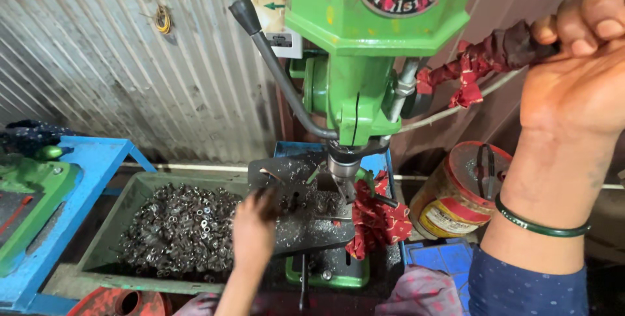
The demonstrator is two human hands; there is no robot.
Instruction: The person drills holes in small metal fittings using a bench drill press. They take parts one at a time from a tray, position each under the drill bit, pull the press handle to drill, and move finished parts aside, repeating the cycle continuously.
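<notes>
On the drill table (306, 225), left hand (252, 228); right hand (576, 62) gripping the cloth-wrapped lever (495, 55).

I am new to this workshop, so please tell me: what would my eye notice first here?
The big green drill press fills the centre, its chuck above a dark work plate. The right hand grips the cloth-wrapped feed lever at upper right. The left hand reaches onto the plate, beside a green tray heaped with small metal rings.
</notes>
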